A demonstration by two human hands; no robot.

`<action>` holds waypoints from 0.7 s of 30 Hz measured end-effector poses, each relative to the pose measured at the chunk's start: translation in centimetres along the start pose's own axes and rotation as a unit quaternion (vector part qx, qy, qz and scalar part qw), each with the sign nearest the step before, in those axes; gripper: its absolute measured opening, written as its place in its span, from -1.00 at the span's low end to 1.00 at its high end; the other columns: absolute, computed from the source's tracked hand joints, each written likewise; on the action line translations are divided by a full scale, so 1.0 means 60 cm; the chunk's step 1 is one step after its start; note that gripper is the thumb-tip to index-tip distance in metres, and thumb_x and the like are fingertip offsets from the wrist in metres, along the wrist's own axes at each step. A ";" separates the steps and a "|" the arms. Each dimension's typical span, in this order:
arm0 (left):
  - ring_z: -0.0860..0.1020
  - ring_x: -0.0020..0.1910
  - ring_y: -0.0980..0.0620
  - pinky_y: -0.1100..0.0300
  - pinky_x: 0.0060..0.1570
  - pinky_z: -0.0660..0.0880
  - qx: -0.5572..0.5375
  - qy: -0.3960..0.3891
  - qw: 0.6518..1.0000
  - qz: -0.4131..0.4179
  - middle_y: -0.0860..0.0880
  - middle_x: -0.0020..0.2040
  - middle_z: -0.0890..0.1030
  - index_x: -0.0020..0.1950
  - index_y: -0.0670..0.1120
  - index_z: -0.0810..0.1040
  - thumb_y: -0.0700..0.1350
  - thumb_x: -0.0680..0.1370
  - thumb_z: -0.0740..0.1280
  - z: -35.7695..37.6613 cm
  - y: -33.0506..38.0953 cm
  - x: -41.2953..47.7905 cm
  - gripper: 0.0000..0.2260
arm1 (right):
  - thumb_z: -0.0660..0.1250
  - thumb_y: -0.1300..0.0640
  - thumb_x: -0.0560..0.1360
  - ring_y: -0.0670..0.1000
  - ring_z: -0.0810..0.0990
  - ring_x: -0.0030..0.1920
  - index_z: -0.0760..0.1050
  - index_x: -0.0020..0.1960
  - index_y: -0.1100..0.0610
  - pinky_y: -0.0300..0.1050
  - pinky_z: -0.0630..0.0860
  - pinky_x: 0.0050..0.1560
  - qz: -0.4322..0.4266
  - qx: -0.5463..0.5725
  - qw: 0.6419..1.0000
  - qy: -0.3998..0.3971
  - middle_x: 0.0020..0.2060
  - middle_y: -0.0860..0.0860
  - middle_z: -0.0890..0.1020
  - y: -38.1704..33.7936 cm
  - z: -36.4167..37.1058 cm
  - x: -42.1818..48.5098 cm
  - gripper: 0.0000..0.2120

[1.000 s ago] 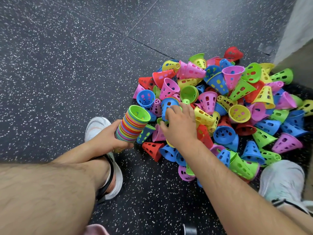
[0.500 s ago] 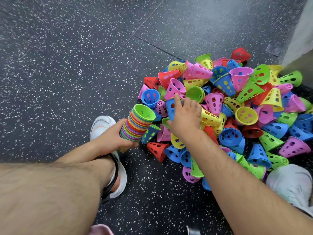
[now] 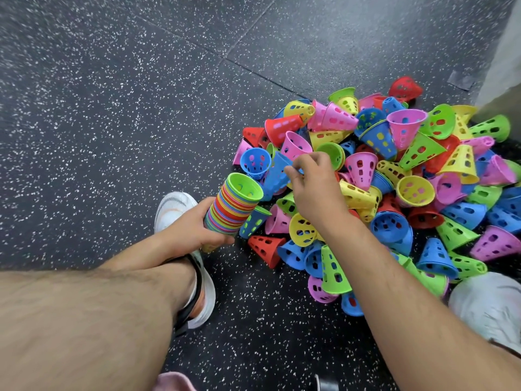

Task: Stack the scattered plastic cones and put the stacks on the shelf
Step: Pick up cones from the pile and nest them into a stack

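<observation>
The right hand (image 3: 315, 190) pinches a blue cone (image 3: 275, 174), tip down, just right of the open top of the tilted stack (image 3: 234, 206) that the left hand (image 3: 191, 230) grips beside the pile (image 3: 414, 190) on the floor (image 3: 112, 108)

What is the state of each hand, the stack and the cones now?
left hand: grips the stack low down.
stack: nested, tilted.
right hand: pinches a blue cone.
blue cone: held beside the stack's top.
pile of cones: loose on the floor.
</observation>
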State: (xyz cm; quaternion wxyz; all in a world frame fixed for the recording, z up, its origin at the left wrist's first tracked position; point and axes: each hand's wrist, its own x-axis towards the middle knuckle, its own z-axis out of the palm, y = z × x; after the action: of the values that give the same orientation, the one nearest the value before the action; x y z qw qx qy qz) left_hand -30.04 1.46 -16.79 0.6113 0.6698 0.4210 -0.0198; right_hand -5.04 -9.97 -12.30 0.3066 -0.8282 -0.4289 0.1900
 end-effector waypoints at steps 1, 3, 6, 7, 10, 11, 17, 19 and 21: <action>0.67 -0.09 -0.06 -0.32 0.00 0.61 0.000 -0.001 1.000 -0.001 -0.19 0.04 0.68 0.25 0.07 0.49 -0.01 0.16 0.65 0.001 0.001 0.000 -0.30 | 0.25 0.04 0.66 0.05 0.48 0.04 0.51 0.10 0.16 -0.01 0.48 0.11 -0.014 0.039 0.999 0.016 0.17 0.08 0.43 -0.006 0.000 -0.004 -0.82; 0.65 -0.10 -0.10 -0.35 -0.03 0.59 -0.002 -0.003 1.000 -0.003 -0.21 0.03 0.68 0.27 0.05 0.49 -0.02 0.17 0.65 0.001 0.001 0.000 -0.30 | 0.25 0.11 0.66 -0.01 0.46 -0.01 0.51 0.10 0.18 -0.14 0.44 0.05 -0.060 0.071 0.995 0.036 0.14 0.07 0.46 -0.018 0.000 -0.013 -0.85; 0.62 -0.12 -0.13 -0.40 -0.05 0.57 0.002 -0.008 1.000 -0.002 -0.26 0.03 0.66 0.29 0.03 0.48 -0.03 0.19 0.65 0.001 0.001 0.000 -0.29 | 0.27 0.20 0.64 0.00 0.46 0.02 0.52 0.08 0.25 -0.34 0.35 0.03 -0.113 0.075 0.988 0.074 0.10 0.11 0.51 -0.029 0.005 -0.024 -0.88; 0.62 -0.12 -0.12 -0.39 -0.06 0.57 0.005 -0.009 1.000 -0.001 -0.26 0.03 0.66 0.29 0.02 0.48 -0.03 0.19 0.65 0.002 0.002 0.000 -0.30 | 0.28 0.21 0.63 0.01 0.47 0.03 0.53 0.08 0.25 -0.37 0.34 0.04 -0.119 0.078 0.987 0.078 0.09 0.11 0.52 -0.031 0.007 -0.026 -0.88; 0.62 -0.15 -0.12 -0.35 -0.11 0.59 0.008 -0.012 1.000 -0.006 -0.28 0.00 0.66 0.26 0.01 0.48 -0.03 0.19 0.64 0.003 0.003 0.000 -0.32 | 0.27 0.16 0.64 0.01 0.50 0.09 0.54 0.13 0.21 -0.23 0.42 0.13 -0.146 0.079 0.986 0.007 0.13 0.10 0.52 -0.030 0.015 -0.041 -0.85; 0.61 -0.17 -0.12 -0.32 -0.15 0.60 0.009 -0.014 1.000 -0.008 -0.29 0.00 0.66 0.26 0.01 0.48 -0.04 0.20 0.64 0.003 0.003 0.001 -0.32 | 0.25 0.11 0.65 -0.01 0.50 0.12 0.54 0.16 0.17 -0.19 0.42 0.17 -0.150 0.079 0.985 -0.045 0.14 0.06 0.53 -0.031 0.018 -0.049 -0.82; 0.59 -0.18 -0.11 -0.28 -0.15 0.59 0.028 -0.037 0.999 -0.016 -0.30 -0.02 0.65 0.26 0.01 0.48 -0.10 0.20 0.62 0.006 0.008 -0.001 -0.34 | 0.14 0.00 0.68 -0.11 0.49 0.10 0.45 0.25 0.10 -0.19 0.39 0.12 -0.018 0.154 0.983 -0.095 0.10 -0.04 0.55 -0.025 0.026 -0.086 -0.75; 0.60 -0.15 -0.09 -0.30 -0.06 0.59 0.036 -0.044 0.998 -0.013 -0.27 -0.01 0.66 0.25 0.02 0.49 -0.07 0.18 0.62 0.008 0.012 -0.001 -0.33 | 0.13 0.11 0.67 -0.05 0.47 0.04 0.46 0.18 0.11 -0.12 0.40 0.08 0.000 0.125 0.990 -0.066 0.03 -0.01 0.53 -0.017 0.028 -0.094 -0.82; 0.60 -0.14 -0.09 -0.28 -0.04 0.59 0.038 -0.058 0.997 -0.016 -0.28 0.00 0.66 0.25 0.01 0.49 -0.11 0.19 0.62 0.008 0.013 0.000 -0.34 | 0.16 0.25 0.61 0.04 0.46 0.11 0.47 0.20 0.15 -0.02 0.42 0.16 -0.006 0.042 0.995 -0.087 0.08 0.03 0.52 -0.001 0.035 -0.100 -0.79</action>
State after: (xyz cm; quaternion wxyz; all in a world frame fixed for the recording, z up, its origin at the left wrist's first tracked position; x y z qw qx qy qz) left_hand -29.34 1.14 -16.32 0.6084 0.6835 0.3943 -0.0845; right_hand -9.68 -14.20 -13.53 0.3041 -0.7924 -0.4501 0.2775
